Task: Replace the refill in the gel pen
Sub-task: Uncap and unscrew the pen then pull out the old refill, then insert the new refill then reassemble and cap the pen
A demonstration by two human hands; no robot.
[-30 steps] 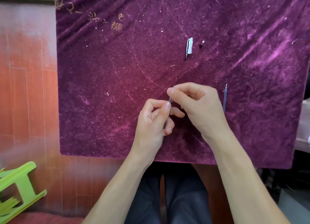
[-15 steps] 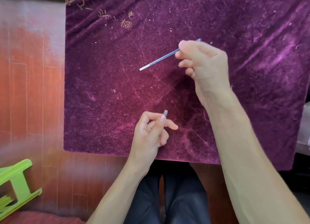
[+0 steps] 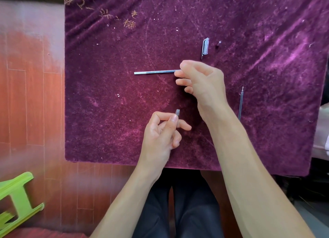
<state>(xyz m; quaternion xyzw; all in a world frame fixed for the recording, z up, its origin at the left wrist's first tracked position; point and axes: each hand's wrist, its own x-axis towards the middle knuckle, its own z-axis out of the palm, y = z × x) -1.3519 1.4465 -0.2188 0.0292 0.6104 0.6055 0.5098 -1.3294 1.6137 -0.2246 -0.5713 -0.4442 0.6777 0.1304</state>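
A purple cloth [image 3: 110, 113] covers the surface. A green stool [image 3: 16, 200] stands on the floor to the left. The right hand [image 3: 203, 80] pinches one end of a thin refill [image 3: 154, 72], which sticks out flat to the left above the cloth. The left hand [image 3: 160, 134] is closed around the clear barrel [image 3: 177, 112]; only its threaded end shows. A second refill [image 3: 240, 104] lies by the right arm. One clear cap [image 3: 205, 47] lies farther back, with one tiny dark tip [image 3: 218, 44] just beside it.

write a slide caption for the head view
Right hand holds the pulled refill; left hand grips the pen barrel.
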